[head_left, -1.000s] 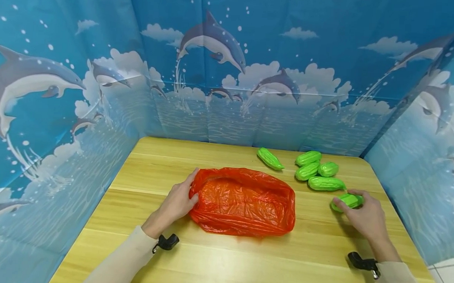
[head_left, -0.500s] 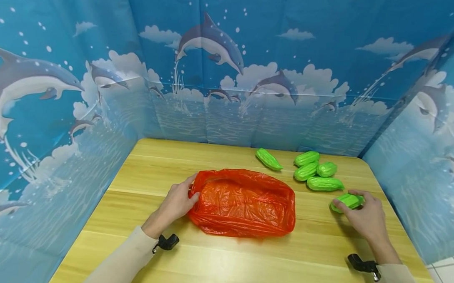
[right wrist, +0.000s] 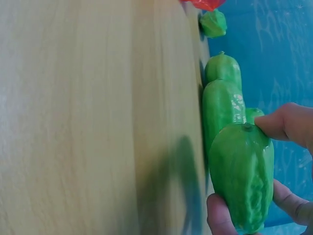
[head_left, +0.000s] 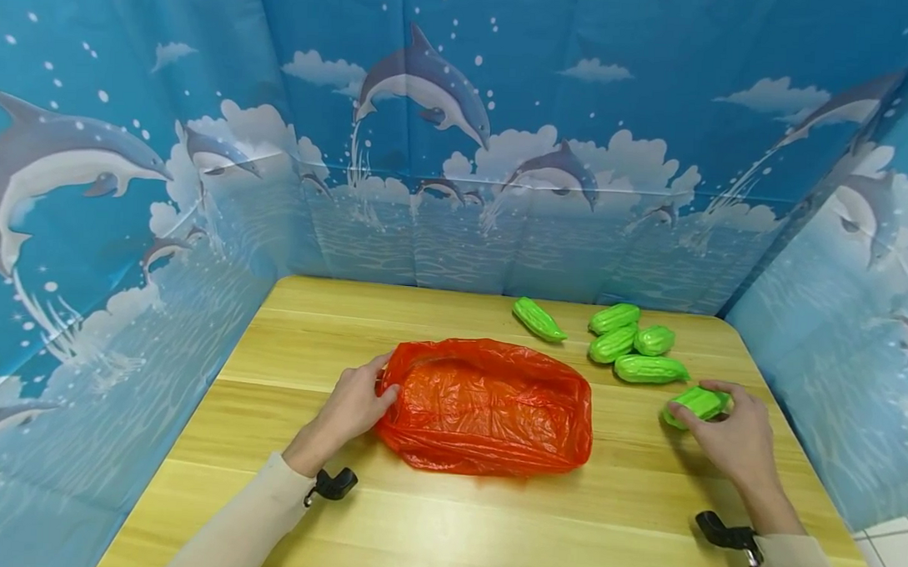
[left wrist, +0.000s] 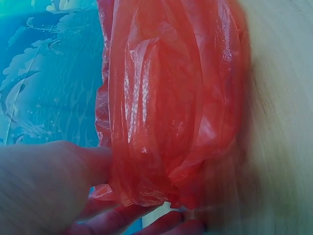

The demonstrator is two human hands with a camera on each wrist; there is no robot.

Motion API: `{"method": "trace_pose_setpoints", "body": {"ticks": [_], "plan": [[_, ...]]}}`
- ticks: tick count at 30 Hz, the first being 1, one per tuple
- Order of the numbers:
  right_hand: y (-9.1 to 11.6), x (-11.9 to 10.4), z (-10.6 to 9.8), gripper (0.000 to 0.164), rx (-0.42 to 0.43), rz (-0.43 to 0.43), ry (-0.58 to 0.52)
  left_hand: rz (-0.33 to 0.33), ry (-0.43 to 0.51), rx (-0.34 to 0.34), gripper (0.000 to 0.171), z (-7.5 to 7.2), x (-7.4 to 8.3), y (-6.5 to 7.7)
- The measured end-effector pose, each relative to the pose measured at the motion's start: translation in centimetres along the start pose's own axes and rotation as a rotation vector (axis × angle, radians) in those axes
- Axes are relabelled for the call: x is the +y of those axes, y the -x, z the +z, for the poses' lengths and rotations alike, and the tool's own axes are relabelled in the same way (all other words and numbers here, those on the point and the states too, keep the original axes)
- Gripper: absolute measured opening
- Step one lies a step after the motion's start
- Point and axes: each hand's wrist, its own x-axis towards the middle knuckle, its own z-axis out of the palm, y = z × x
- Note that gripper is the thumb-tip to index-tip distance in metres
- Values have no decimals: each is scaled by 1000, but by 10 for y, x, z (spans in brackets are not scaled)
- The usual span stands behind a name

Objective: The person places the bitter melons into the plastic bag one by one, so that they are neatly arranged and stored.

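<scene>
An opened red plastic bag (head_left: 487, 410) lies in the middle of the wooden table, its mouth spread wide. It seems to line a container, mostly hidden under the film. At the bag's left end my left hand (head_left: 348, 409) grips the rim, thumb on the near side and fingers beyond it. My right hand (head_left: 741, 435) pinches a bright green, ridged gourd (head_left: 693, 406) at the table's right side. In the right wrist view this gourd (right wrist: 242, 171) is held between thumb and fingers, with a shadow on the wood beside it.
Several like green gourds (head_left: 632, 344) lie in a cluster at the back right. One more gourd (head_left: 539, 320) lies apart, behind the bag. A blue dolphin-print curtain (head_left: 459, 150) surrounds the back and sides of the table (head_left: 445, 525).
Almost nothing differs. The right hand and its gourd have shifted very slightly; the left hand stays at the bag's rim.
</scene>
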Motion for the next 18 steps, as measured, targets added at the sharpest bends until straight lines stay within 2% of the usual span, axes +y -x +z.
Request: {"method": "trace_pose_setpoints", "body": {"ticks": [8,12,18], "plan": [[4,-10,-7,68,7,-6,-118,9,-8,3,62,-1,-2,0],[4,-15,-11,61,32,-32,-138,13,-7,2,59,-2,-2,0],[5,-25,-16,60,31,-13,-135,5,-15,-11,56,-2,-1,-1]]}}
